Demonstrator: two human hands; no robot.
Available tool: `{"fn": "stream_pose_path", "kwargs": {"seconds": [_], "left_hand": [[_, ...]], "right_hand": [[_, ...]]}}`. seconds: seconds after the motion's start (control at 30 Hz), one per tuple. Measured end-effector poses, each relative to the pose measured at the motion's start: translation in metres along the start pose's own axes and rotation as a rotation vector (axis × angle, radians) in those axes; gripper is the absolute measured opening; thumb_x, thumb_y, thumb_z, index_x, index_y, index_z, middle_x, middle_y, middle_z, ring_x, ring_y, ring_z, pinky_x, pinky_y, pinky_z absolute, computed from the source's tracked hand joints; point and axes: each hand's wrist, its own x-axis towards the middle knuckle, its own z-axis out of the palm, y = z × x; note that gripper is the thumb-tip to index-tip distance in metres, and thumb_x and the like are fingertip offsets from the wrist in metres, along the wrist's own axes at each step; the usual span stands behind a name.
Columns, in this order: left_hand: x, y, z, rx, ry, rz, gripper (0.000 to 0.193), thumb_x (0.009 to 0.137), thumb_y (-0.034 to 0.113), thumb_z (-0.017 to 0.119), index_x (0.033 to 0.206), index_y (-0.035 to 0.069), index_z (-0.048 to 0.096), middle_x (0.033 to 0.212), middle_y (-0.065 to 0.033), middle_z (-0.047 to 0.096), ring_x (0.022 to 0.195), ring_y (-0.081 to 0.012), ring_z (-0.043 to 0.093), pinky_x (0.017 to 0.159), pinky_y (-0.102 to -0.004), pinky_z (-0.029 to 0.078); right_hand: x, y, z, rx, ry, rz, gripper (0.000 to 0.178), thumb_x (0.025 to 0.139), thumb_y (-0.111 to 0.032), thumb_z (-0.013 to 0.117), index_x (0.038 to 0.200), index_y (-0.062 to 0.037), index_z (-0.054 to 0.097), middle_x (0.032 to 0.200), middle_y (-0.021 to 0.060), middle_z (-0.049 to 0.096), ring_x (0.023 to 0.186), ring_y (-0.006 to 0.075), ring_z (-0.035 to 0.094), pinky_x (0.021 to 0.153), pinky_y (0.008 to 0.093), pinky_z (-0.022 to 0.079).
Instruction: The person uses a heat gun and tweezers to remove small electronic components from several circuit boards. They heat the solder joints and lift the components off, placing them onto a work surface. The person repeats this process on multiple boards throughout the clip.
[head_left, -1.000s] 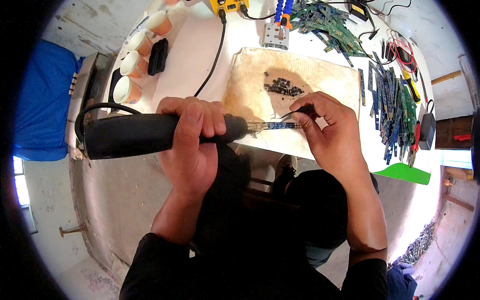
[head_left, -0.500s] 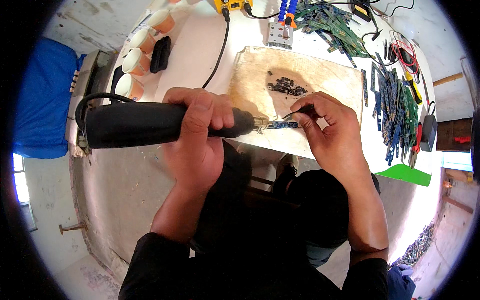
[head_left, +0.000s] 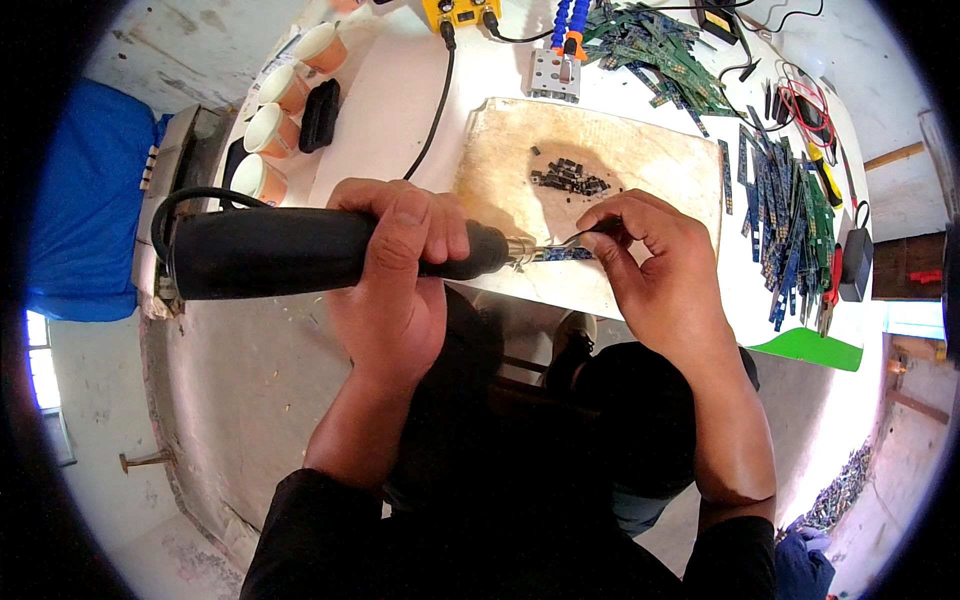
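Observation:
My left hand (head_left: 400,265) is wrapped round the black handle of a hot air gun (head_left: 270,253), its metal nozzle pointing right. Just off the nozzle lies a narrow circuit board strip (head_left: 565,254), near the front edge of a scorched, tan work board (head_left: 500,140). Between the thumb and fingers of my right hand (head_left: 655,260) is a pair of tweezers (head_left: 580,237), its tips over the strip close to the nozzle. My fingers cover the strip's right end. Behind the tweezers sits a pile of small black components (head_left: 570,178).
Circuit board strips lie heaped at the back (head_left: 660,50) and in a second heap of strips (head_left: 785,210) at the right. Several paper cups (head_left: 262,178) and a black case (head_left: 320,115) line the left. A metal block (head_left: 556,75) stands behind the board, near a yellow device (head_left: 460,12).
My right hand and the tweezers have shifted slightly left, toward the nozzle. The left hand keeps the hot air gun nearly still.

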Motion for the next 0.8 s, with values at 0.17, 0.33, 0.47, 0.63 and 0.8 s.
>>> {"fn": "stream_pose_path", "kwargs": {"seconds": [0.17, 0.33, 0.47, 0.63, 0.8], "left_hand": [[-0.001, 0.0015, -0.003, 0.051, 0.054, -0.023, 0.009, 0.1, 0.009, 0.056, 0.095, 0.011, 0.049, 0.076, -0.0003, 0.045, 0.072, -0.0145, 0.047, 0.084, -0.0383, 0.043], [-0.0011, -0.0001, -0.0033, -0.007, 0.01, -0.012, 0.012, 0.098, 0.003, 0.06, 0.095, 0.008, 0.05, 0.078, -0.003, 0.052, 0.071, -0.0139, 0.049, 0.074, -0.0342, 0.047], [-0.0015, 0.0014, -0.0025, -0.014, 0.0, -0.025, 0.012, 0.098, 0.004, 0.061, 0.094, 0.008, 0.05, 0.078, -0.0028, 0.051, 0.071, -0.0138, 0.049, 0.073, -0.0339, 0.047], [-0.0014, -0.0009, -0.0051, -0.026, -0.001, -0.014, 0.011, 0.099, 0.004, 0.06, 0.094, 0.008, 0.05, 0.078, -0.0028, 0.051, 0.071, -0.0139, 0.049, 0.073, -0.0335, 0.047], [-0.0015, 0.0003, -0.0022, -0.03, 0.008, -0.035, 0.012, 0.1, 0.005, 0.06, 0.093, 0.007, 0.05, 0.078, -0.0028, 0.05, 0.071, -0.014, 0.049, 0.073, -0.0333, 0.047]], "right_hand": [[-0.0005, 0.0025, 0.0001, -0.02, -0.005, -0.059, 0.013, 0.085, 0.005, 0.07, 0.097, 0.0011, 0.068, 0.088, 0.0168, 0.067, 0.071, 0.0305, 0.066, 0.064, 0.0363, 0.051], [-0.0013, -0.0012, -0.0002, 0.021, -0.034, -0.008, 0.012, 0.085, 0.005, 0.07, 0.096, 0.001, 0.068, 0.089, 0.017, 0.068, 0.073, 0.0314, 0.068, 0.065, 0.0363, 0.052], [-0.0011, -0.001, -0.0001, 0.011, -0.041, -0.014, 0.012, 0.085, 0.005, 0.07, 0.097, 0.001, 0.068, 0.089, 0.0171, 0.068, 0.074, 0.0322, 0.067, 0.065, 0.0363, 0.052], [-0.0006, -0.0012, 0.0005, 0.013, -0.05, -0.016, 0.012, 0.085, 0.005, 0.07, 0.097, 0.0006, 0.069, 0.09, 0.0178, 0.068, 0.073, 0.034, 0.067, 0.065, 0.0373, 0.052], [-0.0009, -0.0018, 0.0004, 0.008, -0.054, -0.003, 0.012, 0.085, 0.005, 0.07, 0.096, 0.0002, 0.069, 0.09, 0.0181, 0.067, 0.074, 0.0356, 0.067, 0.065, 0.0382, 0.052]]}}
